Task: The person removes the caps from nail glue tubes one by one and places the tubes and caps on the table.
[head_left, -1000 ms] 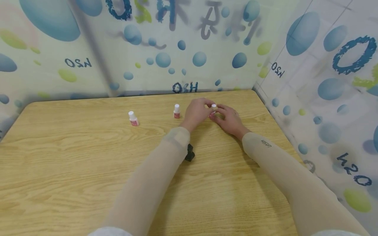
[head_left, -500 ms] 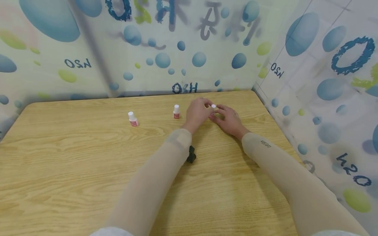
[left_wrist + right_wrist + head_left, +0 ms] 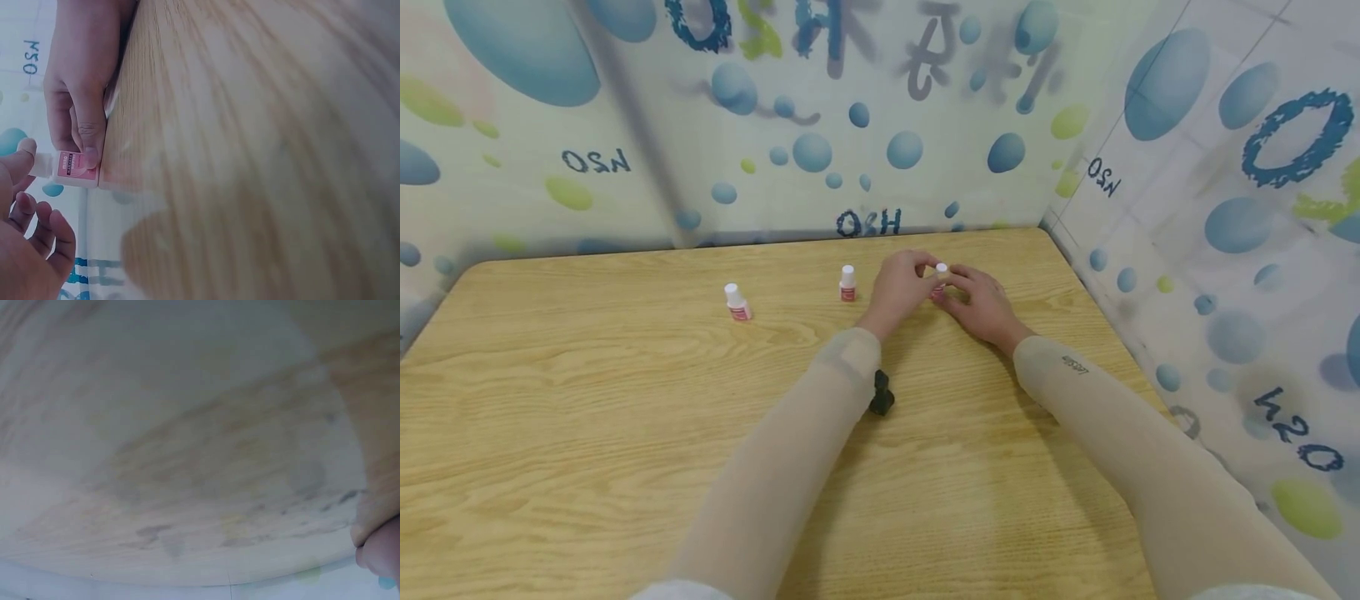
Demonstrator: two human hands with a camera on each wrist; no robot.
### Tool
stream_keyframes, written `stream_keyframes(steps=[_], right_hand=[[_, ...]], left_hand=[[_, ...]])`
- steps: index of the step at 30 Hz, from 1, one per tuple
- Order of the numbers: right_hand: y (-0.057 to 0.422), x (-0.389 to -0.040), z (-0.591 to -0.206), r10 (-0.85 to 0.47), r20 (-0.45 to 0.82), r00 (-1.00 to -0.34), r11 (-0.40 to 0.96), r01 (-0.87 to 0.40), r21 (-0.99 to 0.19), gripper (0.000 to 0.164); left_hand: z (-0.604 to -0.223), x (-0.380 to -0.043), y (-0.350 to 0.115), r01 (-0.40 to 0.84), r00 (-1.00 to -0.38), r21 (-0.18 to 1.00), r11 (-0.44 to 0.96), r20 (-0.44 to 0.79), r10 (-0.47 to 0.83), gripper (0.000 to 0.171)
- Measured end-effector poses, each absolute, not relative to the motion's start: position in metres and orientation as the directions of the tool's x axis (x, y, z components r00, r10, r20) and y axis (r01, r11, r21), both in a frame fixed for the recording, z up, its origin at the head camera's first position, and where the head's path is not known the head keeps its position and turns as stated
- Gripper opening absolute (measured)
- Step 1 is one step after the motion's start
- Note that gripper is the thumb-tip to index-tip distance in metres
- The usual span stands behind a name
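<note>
At the far right of the table both hands meet at a small bottle (image 3: 937, 292) with a white cap and a pink label. In the left wrist view its base stands on the wood. My left hand (image 3: 898, 287) pinches the white cap (image 3: 41, 164) between thumb and finger, the other fingers loosely bent. My right hand (image 3: 983, 307) grips the bottle's body low down, its thumb across the label. The right wrist view shows mostly blurred tabletop, with a bit of a finger (image 3: 380, 553) at the lower right edge.
Two similar capped bottles stand to the left, one bottle (image 3: 847, 285) near my left hand and another bottle (image 3: 738, 303) farther off. A small black object (image 3: 882, 396) lies partly behind my left sleeve. The patterned wall (image 3: 715, 150) rises behind the table's (image 3: 587, 375) back edge.
Both hands stay at the same bottle with almost no movement. My left forearm shifts very slightly, and the view moves a little. The other bottles stay in place.
</note>
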State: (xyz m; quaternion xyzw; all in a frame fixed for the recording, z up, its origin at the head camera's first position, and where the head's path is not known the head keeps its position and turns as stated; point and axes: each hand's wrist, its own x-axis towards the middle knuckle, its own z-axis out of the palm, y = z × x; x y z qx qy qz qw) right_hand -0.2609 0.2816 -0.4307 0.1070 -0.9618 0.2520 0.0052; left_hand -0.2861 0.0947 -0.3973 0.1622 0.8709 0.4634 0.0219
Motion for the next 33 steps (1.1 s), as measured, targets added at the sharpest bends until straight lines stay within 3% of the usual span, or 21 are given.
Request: stream_keyframes(steps=[8,19,33], right_hand=[[0.2818,-0.2612,-0.4313,-0.195,0.056,-0.979,0.851,-0.198,-0.486,0.042],[0.282,-0.2618,-0.4324,-0.194,0.052,-0.98,0.854,-0.194,-0.482,0.043],[0.2814,-0.2614,-0.4308,-0.199,0.06,-0.978,0.855,-0.203,-0.477,0.045]], left_hand=[[-0.3985,-0.2856,0.0978,0.207,-0.961,0.821,0.532,0.068,0.269,0.015],[-0.4025,-0.2848,0.0964,0.238,-0.948,0.844,0.481,0.094,0.303,0.028],[-0.3999,-0.2826,0.0962,0.223,-0.949,0.865,0.45,0.086,0.304,0.024]])
